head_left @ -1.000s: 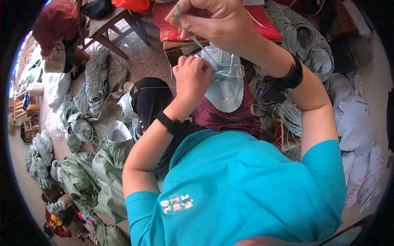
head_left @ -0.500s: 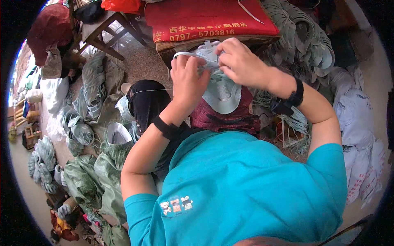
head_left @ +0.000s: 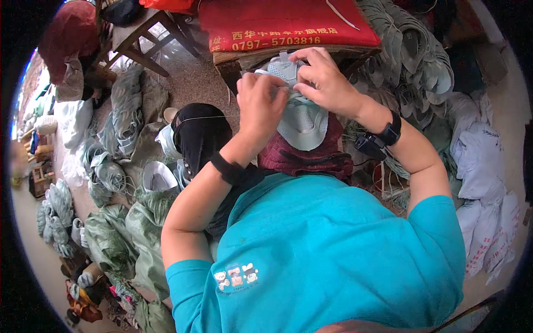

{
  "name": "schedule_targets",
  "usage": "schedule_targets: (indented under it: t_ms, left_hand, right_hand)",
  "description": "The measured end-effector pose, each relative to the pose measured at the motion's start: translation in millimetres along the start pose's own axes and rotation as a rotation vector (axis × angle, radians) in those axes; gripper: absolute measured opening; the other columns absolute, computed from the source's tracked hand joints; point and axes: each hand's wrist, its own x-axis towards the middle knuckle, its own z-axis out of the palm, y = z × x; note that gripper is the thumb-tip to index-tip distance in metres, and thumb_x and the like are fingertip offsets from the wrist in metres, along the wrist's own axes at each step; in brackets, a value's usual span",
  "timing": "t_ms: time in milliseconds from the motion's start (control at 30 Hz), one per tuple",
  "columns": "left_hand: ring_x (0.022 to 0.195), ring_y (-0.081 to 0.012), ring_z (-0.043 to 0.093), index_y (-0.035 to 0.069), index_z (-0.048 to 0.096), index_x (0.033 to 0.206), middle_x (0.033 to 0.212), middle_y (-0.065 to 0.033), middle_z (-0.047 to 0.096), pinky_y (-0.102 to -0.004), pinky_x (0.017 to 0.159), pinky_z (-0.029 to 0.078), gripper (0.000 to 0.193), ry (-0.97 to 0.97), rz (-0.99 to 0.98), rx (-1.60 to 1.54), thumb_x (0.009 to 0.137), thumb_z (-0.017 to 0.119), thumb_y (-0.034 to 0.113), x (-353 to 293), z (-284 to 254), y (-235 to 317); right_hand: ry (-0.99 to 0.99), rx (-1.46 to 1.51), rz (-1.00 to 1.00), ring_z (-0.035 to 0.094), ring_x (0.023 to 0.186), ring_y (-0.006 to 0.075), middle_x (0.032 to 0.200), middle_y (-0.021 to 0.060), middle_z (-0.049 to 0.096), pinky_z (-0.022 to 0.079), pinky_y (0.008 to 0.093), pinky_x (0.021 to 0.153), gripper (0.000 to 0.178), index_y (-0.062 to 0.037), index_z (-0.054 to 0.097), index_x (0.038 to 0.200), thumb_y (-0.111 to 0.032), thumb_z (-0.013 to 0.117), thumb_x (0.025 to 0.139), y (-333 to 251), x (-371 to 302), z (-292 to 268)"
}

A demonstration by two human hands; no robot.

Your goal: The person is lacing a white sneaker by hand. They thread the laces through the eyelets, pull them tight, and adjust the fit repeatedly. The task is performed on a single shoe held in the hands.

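Observation:
A pale grey-green mesh shoe upper [head_left: 302, 125] rests over the maroon cloth [head_left: 302, 158] at my lap, its tongue end pointing away toward the bench. My left hand [head_left: 260, 105] is at its left edge, fingers curled and tips pinched together; what they hold is hidden. On the other side my right hand [head_left: 327, 83] grips the upper, index finger and thumb bent over the tongue and lace area. A thin pale thread [head_left: 208, 117] runs across the black-covered knee toward my left wrist.
Ahead stands a wooden bench with a red printed cloth [head_left: 288, 28]. Bundles of grey-green uppers [head_left: 411, 50] are stacked at the right, above white sacks [head_left: 480, 161]. More uppers [head_left: 158, 177], green sacks [head_left: 111, 233] and a wooden stool [head_left: 150, 41] lie leftward.
Both hands have shifted slightly, the left one a little to the right. A pale strap-like loop beside the left fingers no longer stands out, and more of the tongue shows between the hands.

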Motion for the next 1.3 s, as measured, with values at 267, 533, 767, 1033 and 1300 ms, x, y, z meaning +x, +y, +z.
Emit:
schedule_targets:
  t_ms: [267, 533, 767, 1033, 1300]
  left_hand:
    - [0.098, -0.0311, 0.049, 0.01, 0.063, 0.09, 0.096, -0.0111, 0.05, -0.0407, 0.081, 0.042, 0.021, 0.064, 0.021, 0.045, 0.073, 0.075, 0.014, -14.4, -18.6, 13.4]
    - [0.085, -0.0307, 0.057, 0.009, 0.068, 0.086, 0.094, -0.0122, 0.053, -0.0408, 0.074, 0.049, 0.014, -0.268, 0.066, 0.051, 0.075, 0.074, 0.013, -23.6, -24.7, -5.2]
    - [0.087, -0.032, 0.059, 0.008, 0.068, 0.091, 0.095, -0.0137, 0.054, -0.0389, 0.076, 0.051, 0.017, -0.534, 0.034, -0.036, 0.076, 0.072, 0.013, -19.7, -44.5, 0.9]
    - [0.078, -0.035, 0.059, 0.005, 0.059, 0.085, 0.086, -0.0139, 0.053, -0.0415, 0.069, 0.05, 0.013, -0.308, 0.164, 0.065, 0.078, 0.069, 0.012, -13.2, -42.8, -2.4]
    - [0.077, -0.0319, 0.06, 0.004, 0.052, 0.082, 0.085, -0.014, 0.052, -0.0422, 0.064, 0.049, 0.015, -0.014, 0.301, 0.419, 0.078, 0.062, 0.014, 13.9, -10.0, -12.2]
  right_hand:
    - [0.184, -0.412, 0.082, 0.055, 0.099, 0.0305, 0.104, 0.0116, 0.062, 0.044, 0.0411, 0.086, 0.009, -0.0006, 0.051, 0.077, -0.003, 0.06, 0.077, 46.4, -23.8, -46.8]
    - [0.176, -0.475, 0.1, 0.059, 0.092, 0.0294, 0.091, 0.0101, 0.061, 0.047, 0.0405, 0.082, 0.013, -0.0024, 0.06, 0.087, -0.007, 0.063, 0.075, 42.6, -27.9, -63.0]
    - [0.265, -0.607, 0.23, 0.061, 0.084, 0.0354, 0.092, 0.0134, 0.062, 0.05, 0.0441, 0.073, 0.013, -0.0056, 0.061, 0.091, -0.014, 0.058, 0.081, 92.1, -46.0, -104.0]
    - [0.264, -0.65, 0.529, 0.061, 0.085, 0.0369, 0.098, 0.013, 0.062, 0.049, 0.0447, 0.072, 0.017, -0.0068, 0.061, 0.092, -0.022, 0.055, 0.087, 110.7, -77.3, -144.2]
    - [0.274, -0.892, 0.484, 0.06, 0.085, 0.0395, 0.098, 0.0148, 0.063, 0.049, 0.0498, 0.07, 0.017, -0.009, 0.059, 0.094, -0.024, 0.054, 0.088, 128.4, -91.4, -183.8]
